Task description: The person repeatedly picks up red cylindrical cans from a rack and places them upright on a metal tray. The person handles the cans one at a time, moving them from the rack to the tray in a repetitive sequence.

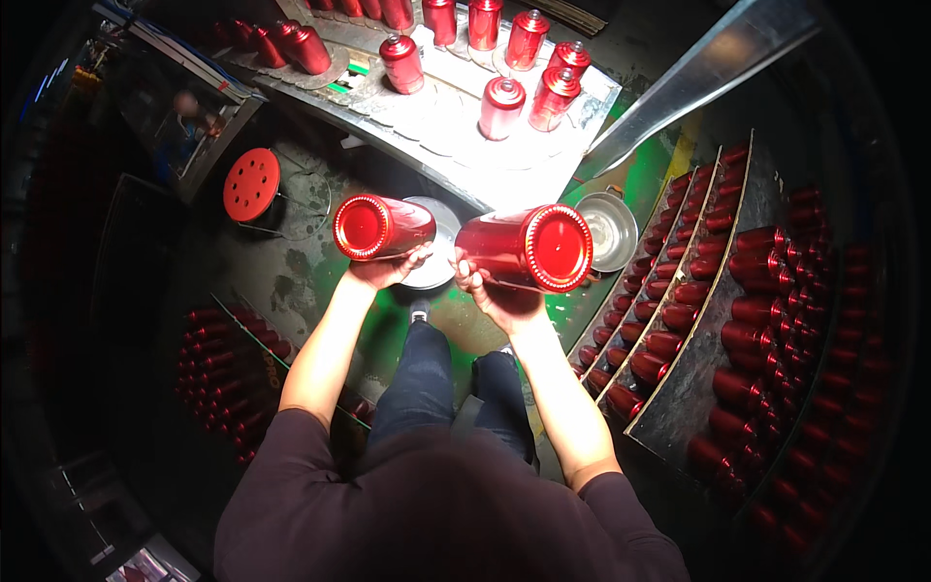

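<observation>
A glossy red bottle (402, 225) lies tilted on its side in my left hand (388, 271), whose fingers curl under it. My right hand (502, 299) grips a second red bottle (495, 244) from below, fingers wrapped at its side. Both bottles turn their round bases, ringed with small bright dots, up toward the head view, and their necks are hidden. The two stand a little apart in front of the brightly lit table (446, 160). Below them, a round grey disc (445, 242) shows partly between my hands.
Several red bottles (500, 109) stand upright on the table. A slanted metal post (708, 82) rises at its right corner. Right of my hands sit a metal bowl (609, 231) and boards (713, 320) with rows of red bottles. A red perforated disc (252, 184) is at left, above more bottles (218, 373).
</observation>
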Demonstrator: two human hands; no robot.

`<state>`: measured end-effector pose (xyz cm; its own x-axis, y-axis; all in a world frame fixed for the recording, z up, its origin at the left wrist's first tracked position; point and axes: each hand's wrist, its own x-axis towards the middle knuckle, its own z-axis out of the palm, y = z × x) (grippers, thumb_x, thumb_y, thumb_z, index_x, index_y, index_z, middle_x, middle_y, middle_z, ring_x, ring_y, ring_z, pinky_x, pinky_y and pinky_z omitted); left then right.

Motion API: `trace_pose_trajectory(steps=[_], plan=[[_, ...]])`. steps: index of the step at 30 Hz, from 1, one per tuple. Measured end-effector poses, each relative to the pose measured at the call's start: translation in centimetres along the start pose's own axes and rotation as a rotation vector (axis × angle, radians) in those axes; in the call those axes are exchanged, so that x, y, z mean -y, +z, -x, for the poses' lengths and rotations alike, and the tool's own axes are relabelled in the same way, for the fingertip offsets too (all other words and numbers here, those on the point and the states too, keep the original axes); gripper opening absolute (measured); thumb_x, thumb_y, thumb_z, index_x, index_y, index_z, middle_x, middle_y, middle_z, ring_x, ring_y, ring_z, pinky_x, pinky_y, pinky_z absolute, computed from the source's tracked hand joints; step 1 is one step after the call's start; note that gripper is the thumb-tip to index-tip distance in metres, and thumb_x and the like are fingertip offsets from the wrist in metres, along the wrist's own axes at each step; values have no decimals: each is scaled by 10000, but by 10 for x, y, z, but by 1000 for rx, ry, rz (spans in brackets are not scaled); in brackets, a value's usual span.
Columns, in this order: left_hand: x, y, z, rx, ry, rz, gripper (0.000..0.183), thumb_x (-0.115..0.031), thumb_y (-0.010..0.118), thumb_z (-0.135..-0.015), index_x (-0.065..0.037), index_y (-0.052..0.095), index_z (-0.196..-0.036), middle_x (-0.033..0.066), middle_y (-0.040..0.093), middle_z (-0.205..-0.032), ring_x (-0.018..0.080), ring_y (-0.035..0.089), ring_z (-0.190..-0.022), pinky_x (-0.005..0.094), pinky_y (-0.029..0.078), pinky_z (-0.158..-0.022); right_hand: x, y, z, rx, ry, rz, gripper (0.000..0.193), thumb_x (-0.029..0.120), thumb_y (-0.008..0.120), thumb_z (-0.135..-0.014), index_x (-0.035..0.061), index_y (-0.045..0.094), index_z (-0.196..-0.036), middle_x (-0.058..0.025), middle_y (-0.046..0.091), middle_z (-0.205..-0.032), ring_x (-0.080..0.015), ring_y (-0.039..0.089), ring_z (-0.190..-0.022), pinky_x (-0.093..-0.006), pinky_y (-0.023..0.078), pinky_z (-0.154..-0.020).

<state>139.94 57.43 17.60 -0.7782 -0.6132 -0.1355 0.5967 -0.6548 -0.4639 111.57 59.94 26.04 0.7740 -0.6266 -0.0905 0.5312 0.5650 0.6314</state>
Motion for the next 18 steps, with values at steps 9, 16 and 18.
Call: trace_pose_trajectory(steps=[9,16,18], plan=[[-73,18,40,-264,128,-224,891,-554,654,-868,140,393,-1362,378,522,-1208,441,619,-1054,438,592,-907,-25,22,-95,-167,-448,482,583,420,605,-948,-31,512,-1306,-247,553,-1233,-413,553,-1110,-514,555,-906],[-76,124,76,-480,555,-789,511,-501,558,-947,-77,612,-1229,106,680,-1191,257,644,-1116,431,533,-971,39,101,-107,-313,-1270,1642,505,237,731,-888,60,544,-1322,-127,617,-1234,-254,635,-1134,-424,535,-1004],[-89,134,90,-504,687,-879,529,-486,563,-949,-75,584,-1281,110,653,-1257,246,635,-1138,451,533,-968,45,120,-139,-537,-1468,2264,541,167,797,-827,63,580,-1311,-137,615,-1234,-245,609,-1144,-394,482,-1037]])
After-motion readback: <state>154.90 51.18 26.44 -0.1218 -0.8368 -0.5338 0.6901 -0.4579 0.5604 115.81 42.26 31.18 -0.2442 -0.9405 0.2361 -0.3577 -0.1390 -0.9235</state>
